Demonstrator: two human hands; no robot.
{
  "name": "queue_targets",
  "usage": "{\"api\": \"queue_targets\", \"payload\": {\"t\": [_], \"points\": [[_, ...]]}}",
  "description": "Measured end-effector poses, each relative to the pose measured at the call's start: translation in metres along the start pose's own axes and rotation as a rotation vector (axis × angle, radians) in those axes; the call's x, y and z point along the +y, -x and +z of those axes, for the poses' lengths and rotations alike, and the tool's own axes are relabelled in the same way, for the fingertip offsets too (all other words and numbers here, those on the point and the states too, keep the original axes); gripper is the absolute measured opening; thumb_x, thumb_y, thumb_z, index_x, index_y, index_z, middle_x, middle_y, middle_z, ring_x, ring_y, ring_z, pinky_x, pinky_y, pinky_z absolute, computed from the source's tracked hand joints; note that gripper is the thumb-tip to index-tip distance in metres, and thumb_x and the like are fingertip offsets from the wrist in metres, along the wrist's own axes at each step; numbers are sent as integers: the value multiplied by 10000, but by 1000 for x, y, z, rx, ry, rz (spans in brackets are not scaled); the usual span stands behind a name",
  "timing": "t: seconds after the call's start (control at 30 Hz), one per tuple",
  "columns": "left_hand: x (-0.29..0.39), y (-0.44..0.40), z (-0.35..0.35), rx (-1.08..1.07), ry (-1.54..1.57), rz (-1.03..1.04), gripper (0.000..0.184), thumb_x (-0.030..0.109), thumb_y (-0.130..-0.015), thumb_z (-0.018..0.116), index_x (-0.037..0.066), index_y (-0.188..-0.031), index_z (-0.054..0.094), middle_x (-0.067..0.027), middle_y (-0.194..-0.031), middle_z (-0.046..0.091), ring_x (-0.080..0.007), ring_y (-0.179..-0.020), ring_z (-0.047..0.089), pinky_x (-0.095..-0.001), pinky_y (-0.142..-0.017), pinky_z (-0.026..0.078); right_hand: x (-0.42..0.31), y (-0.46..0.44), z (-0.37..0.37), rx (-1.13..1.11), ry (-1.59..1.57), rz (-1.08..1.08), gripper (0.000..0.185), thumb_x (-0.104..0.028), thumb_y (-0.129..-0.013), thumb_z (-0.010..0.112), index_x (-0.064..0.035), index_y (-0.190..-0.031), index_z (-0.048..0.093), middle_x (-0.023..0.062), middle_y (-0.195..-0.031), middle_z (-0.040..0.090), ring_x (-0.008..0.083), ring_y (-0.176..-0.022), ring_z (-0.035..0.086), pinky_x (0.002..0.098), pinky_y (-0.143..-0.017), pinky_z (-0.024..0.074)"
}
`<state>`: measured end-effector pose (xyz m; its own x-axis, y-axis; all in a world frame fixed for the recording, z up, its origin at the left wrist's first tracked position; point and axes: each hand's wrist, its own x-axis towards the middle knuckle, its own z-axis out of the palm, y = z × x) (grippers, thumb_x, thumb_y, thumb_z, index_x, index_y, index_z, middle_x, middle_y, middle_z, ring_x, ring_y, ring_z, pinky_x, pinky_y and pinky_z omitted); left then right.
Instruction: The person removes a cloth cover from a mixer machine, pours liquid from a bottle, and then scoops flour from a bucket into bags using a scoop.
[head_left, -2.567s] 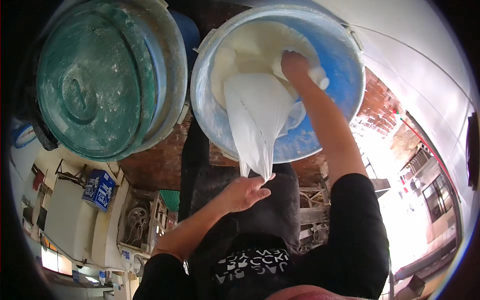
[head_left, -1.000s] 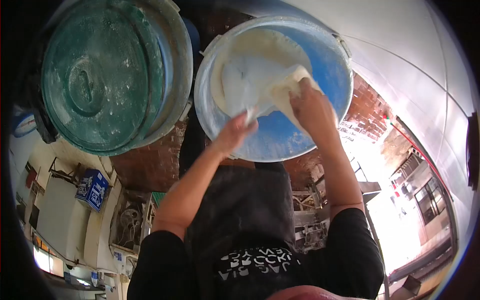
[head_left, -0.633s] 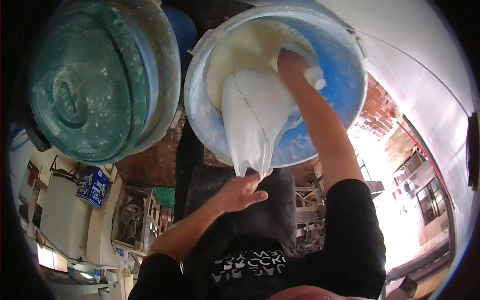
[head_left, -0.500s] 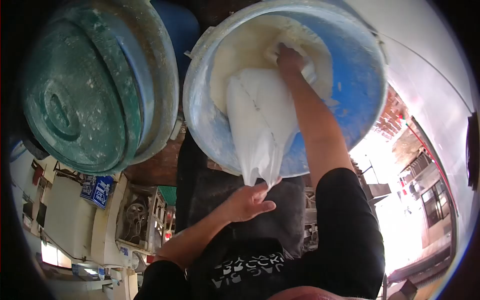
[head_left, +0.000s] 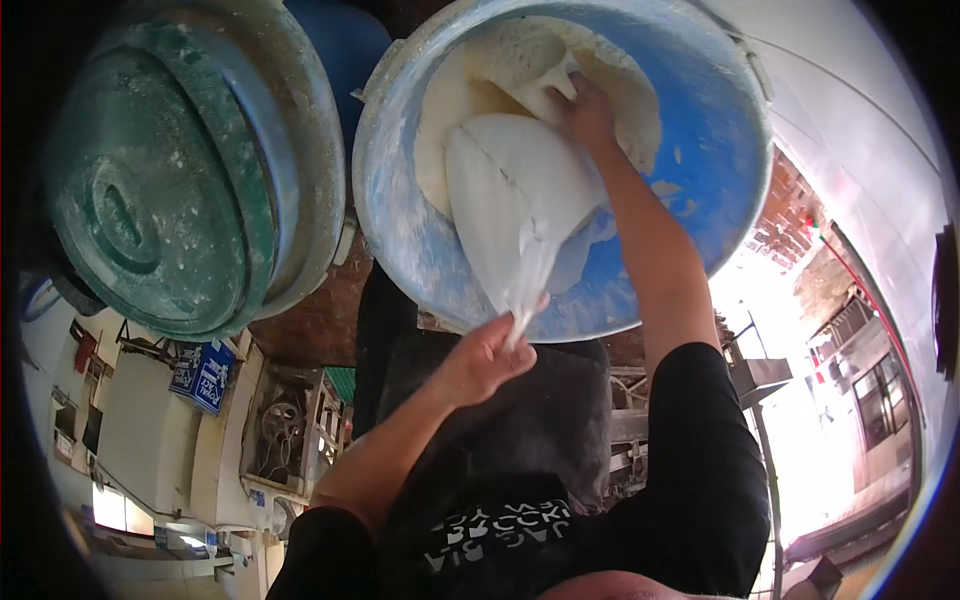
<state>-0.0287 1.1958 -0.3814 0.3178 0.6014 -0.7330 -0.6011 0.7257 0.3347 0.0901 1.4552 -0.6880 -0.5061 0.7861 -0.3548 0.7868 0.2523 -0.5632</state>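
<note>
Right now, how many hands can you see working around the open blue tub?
2. The left hand grips the gathered end of the white bag, on the near side of the blue tub; the right hand is inside the tub, holding what looks like a scoop. None seems hidden.

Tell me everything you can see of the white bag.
The white bag is thin, slightly see-through and looks like plastic, with a broken dark line running lengthwise; whether that is print or a seam is unclear. Its wide, rounded part lies in the blue tub, against the pale powder. Toward the person it tapers into a creased, gathered neck, gripped by the left hand at the tub's near rim. Whether the right hand touches it cannot be told.
</note>
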Motion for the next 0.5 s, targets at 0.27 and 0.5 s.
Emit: {"api": "queue_targets", "payload": {"t": [0.27,0.5], "points": [[51,-38,-29,129,448,98,668,440,-956,559,117,-1485,310,74,-592,260,-49,-473,250,-221,-448,223,-71,79,-157,25,-13,-35,343,-251,-746,793,-54,-987,649,166,-869,668,374,-825,645,428,-713,510],[100,-70,-61,59,473,151,539,479,-971,507,186,-1413,405,80,-558,290,-47,-461,225,-212,-457,209,-135,127,-245,-236,117,-176,329,-278,-739,791,-62,-951,661,155,-807,672,350,-756,660,420,-667,519]]}}
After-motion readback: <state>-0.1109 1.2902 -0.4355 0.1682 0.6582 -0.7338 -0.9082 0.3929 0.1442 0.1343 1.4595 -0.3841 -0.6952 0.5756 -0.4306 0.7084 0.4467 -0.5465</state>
